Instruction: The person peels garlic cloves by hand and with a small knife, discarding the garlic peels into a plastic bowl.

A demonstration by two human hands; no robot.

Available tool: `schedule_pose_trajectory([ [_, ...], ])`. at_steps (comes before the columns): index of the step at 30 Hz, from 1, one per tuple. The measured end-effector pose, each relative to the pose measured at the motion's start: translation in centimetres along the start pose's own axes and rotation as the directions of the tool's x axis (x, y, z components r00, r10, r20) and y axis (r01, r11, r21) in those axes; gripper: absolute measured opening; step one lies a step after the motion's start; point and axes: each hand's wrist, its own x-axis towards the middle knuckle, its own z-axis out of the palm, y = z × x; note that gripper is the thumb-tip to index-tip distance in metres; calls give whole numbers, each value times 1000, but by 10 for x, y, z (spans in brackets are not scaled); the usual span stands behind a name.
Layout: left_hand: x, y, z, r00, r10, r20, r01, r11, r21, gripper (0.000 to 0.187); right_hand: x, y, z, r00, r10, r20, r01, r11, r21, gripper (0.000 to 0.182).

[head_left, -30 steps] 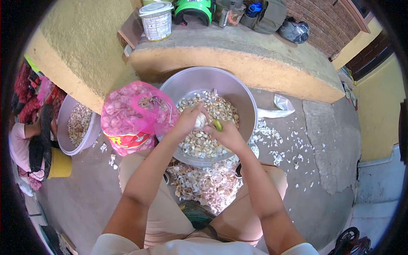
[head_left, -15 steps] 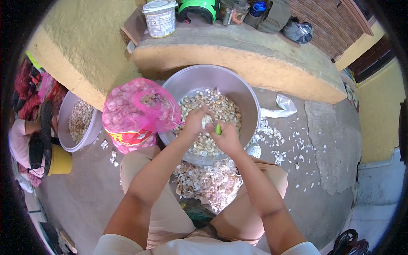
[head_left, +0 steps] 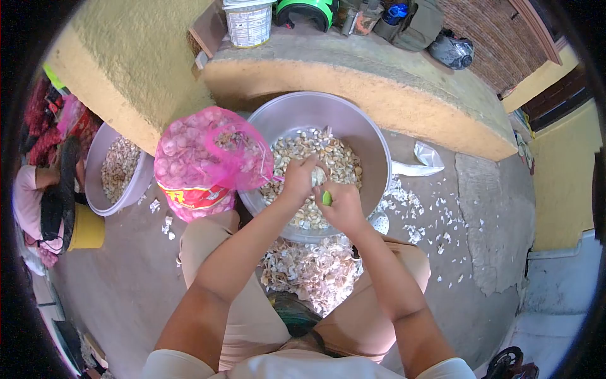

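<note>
My left hand (head_left: 299, 180) is closed around a whitish garlic bulb (head_left: 319, 175) above the large grey-purple basin (head_left: 251, 205). Close beside it, my right hand (head_left: 344, 205) grips a knife by its green handle (head_left: 326, 198); the blade does not show clearly. The two hands nearly meet at the bulb. Below them, many loose garlic cloves (head_left: 341, 158) cover the bottom of the basin. To the left of the basin stands a pink mesh bag (head_left: 189, 151) full of garlic bulbs, its loose top reaching over the rim.
A heap of garlic skins (head_left: 309, 271) lies between my legs. A perforated ladle (head_left: 379, 222) rests right of the basin. Another person (head_left: 31, 199) sits at far left by a second basin (head_left: 142, 189). A concrete ledge (head_left: 353, 88) holds a white bucket (head_left: 249, 25) and bags.
The whole view has shifted slightly. Both hands stay together over the basin, with the garlic and the green handle still held, and my fingers have moved a little around the bulb.
</note>
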Motion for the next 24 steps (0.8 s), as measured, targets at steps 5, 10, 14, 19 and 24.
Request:
schedule_pose_trajectory([
  [5,0,-5,4,994,109,-21,-109,994,-8,38,-3,3,1,996,-84,-17,83,994,-67,13],
  [10,42,-11,-24,965,25,-261,64,943,327,29,-25,-36,19,931,-305,203,272,946,175,10],
  [14,51,-13,-81,720,-154,677,543,732,-411,25,-10,-26,-14,991,21,134,-40,989,140,14],
  [19,6,40,-38,894,-386,227,404,914,-36,28,0,-6,-14,925,277,261,-334,920,206,26],
  [24,-6,30,-32,879,-354,319,358,932,47,34,1,-12,-14,970,135,203,-167,975,150,25],
])
